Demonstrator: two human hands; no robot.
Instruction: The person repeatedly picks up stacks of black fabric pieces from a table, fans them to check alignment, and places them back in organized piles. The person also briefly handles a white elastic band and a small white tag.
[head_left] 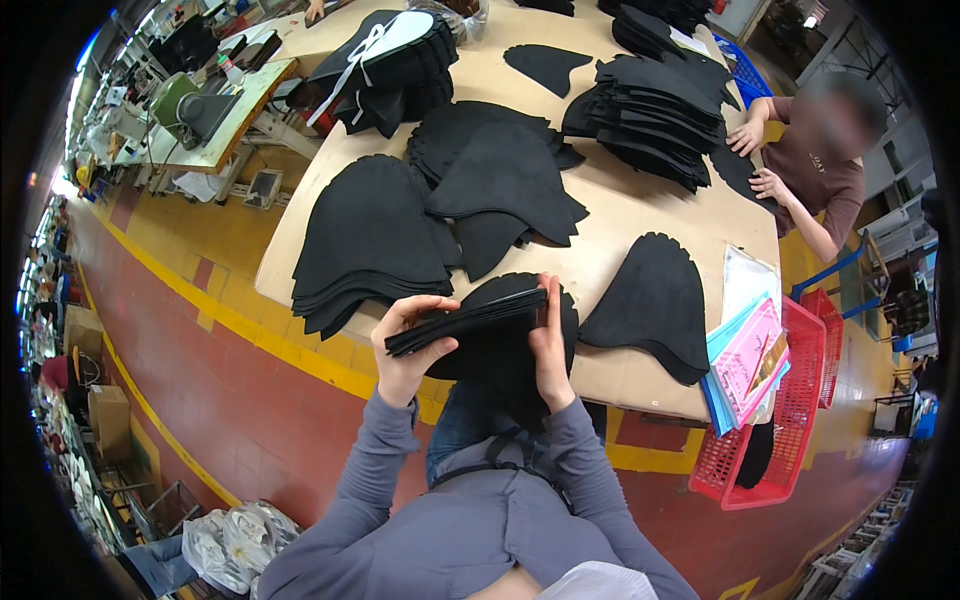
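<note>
Between my hands, above the near table edge, is a small stack of thin black fabric-like pieces (478,318), seen edge-on and slightly tilted. My left hand (402,362) is closed on its left end, thumb below and fingers above. Upright and flat, my right hand (551,352) presses against the stack's right end with its fingers stretched out. Just behind and under the held stack lies another black piece (505,365), partly hidden. A pile of curved black pieces (370,235) with notched edges lies to the left, and a smaller pile (648,315) to the right.
More black piles (500,180) (655,120) cover the tan table (620,215). A tied bundle (385,65) stands at the far left. Papers (745,365) hang over the right edge beside a red basket (805,390). A co-worker (825,150) handles a black piece at the far right.
</note>
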